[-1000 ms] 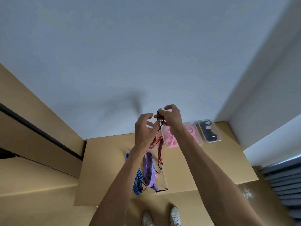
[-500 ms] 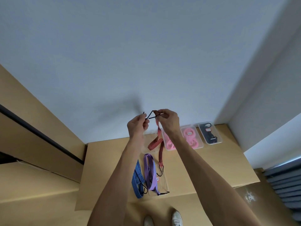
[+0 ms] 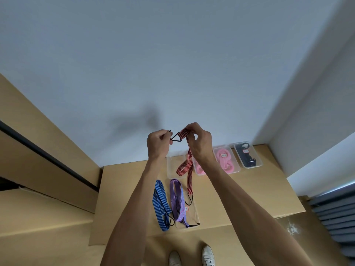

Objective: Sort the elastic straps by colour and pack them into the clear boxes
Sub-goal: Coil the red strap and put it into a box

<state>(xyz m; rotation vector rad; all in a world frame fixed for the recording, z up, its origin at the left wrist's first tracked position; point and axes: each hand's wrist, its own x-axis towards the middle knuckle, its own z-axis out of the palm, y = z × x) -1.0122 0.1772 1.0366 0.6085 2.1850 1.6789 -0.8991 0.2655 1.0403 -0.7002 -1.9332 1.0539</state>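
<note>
Both hands are raised above the cardboard table (image 3: 249, 192) and hold a red striped elastic strap (image 3: 189, 160). My left hand (image 3: 158, 144) pinches its black wire hook at the top end. My right hand (image 3: 199, 140) pinches the strap just beside that hook. The strap hangs down in a loop, its lower hook dangling near a clear lid. A blue strap (image 3: 160, 202) lies on the table, and a purple strap (image 3: 177, 200) lies partly on the clear lid (image 3: 194, 212). An empty clear box (image 3: 172, 166) stands behind the hanging strap.
Clear boxes with pink straps (image 3: 225, 160) and a black strap (image 3: 247, 155) stand along the wall at the back right. A pale wall rises behind the table. Lower cardboard surfaces lie to the left. My shoes (image 3: 192, 257) show on the floor in front.
Both hands rose and drew apart, pulling the top hook out sideways so it shows between them. The strap's hanging part lifted with them.
</note>
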